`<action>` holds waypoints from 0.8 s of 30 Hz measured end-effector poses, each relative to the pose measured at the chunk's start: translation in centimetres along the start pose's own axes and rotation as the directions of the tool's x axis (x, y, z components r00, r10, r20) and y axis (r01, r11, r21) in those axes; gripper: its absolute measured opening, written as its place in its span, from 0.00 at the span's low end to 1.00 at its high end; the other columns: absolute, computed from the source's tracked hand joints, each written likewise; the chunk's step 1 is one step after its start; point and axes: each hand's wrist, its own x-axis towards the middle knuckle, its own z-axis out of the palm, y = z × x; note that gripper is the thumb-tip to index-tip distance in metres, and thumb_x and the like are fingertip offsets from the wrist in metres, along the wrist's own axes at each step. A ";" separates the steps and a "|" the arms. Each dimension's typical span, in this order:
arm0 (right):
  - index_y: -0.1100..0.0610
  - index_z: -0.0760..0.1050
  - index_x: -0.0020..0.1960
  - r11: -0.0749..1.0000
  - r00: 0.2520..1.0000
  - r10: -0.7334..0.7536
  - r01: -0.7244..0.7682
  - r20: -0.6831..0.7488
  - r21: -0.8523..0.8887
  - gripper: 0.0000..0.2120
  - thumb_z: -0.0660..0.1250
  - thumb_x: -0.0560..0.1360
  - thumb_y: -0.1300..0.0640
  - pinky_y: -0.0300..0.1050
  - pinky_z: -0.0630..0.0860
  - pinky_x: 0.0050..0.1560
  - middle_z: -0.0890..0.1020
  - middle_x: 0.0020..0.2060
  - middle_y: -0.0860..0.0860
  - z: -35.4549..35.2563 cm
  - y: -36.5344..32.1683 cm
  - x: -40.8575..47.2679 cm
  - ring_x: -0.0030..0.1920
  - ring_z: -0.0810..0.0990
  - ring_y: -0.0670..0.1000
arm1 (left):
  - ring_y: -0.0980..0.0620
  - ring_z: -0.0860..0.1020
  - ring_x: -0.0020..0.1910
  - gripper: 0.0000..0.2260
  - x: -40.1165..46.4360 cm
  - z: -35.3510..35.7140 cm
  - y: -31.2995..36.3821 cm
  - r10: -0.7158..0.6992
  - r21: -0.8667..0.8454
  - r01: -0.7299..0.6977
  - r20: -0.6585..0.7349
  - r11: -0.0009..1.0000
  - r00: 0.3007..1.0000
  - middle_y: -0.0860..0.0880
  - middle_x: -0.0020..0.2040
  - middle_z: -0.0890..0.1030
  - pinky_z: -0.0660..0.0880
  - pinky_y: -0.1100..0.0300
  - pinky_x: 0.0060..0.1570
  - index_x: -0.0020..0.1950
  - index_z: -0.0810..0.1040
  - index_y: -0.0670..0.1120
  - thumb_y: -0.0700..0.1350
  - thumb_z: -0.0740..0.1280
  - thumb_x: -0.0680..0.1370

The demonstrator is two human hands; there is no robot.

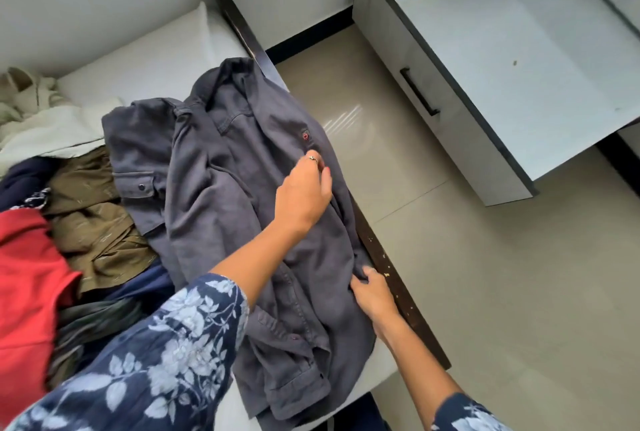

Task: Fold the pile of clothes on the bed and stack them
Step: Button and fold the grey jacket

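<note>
Head view, your grey shirt (242, 209) spread along the bed's (149, 67) right edge, your left hand (303, 193) resting on its front with fingers relaxed, your right hand (372, 290) pinching the fabric at the edge, rest of the pile (69, 209) heaped left.

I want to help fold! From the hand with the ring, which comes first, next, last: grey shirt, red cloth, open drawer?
1. grey shirt: right under the left hand.
2. open drawer: across the floor, on the right.
3. red cloth: far left of the pile.
</note>
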 end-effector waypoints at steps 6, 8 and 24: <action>0.61 0.77 0.47 0.875 0.763 -0.484 0.403 -0.429 -0.269 0.10 0.63 0.79 0.53 0.48 0.68 0.43 0.78 0.44 0.57 -0.7 -5.8 -5.5 0.47 0.77 0.61 | 0.46 0.82 0.32 0.34 -2.1 -4.1 2.2 -0.262 0.022 0.288 0.482 0.957 0.836 0.43 0.31 0.83 0.80 0.54 0.43 0.35 0.77 0.40 0.69 0.52 0.76; 0.60 0.75 0.44 0.825 0.659 -0.564 0.476 -0.497 -0.305 0.11 0.62 0.79 0.53 0.50 0.70 0.42 0.80 0.41 0.57 -0.7 -8.1 -7.4 0.44 0.77 0.62 | 0.46 0.83 0.33 0.39 -2.1 -6.2 3.5 -0.319 -0.053 0.479 0.681 0.876 0.659 0.40 0.36 0.84 0.82 0.56 0.40 0.44 0.80 0.37 0.73 0.51 0.73; 0.62 0.59 0.73 0.875 0.957 -0.288 0.246 -0.040 -0.417 0.28 0.66 0.77 0.59 0.45 0.66 0.67 0.66 0.70 0.56 0.9 -0.4 -5.2 0.70 0.67 0.57 | 0.53 0.71 0.33 0.12 -0.1 -14.9 0.5 -0.377 -0.580 0.413 0.189 0.702 0.907 0.50 0.33 0.75 0.66 0.67 0.27 0.35 0.75 0.48 0.35 0.57 0.72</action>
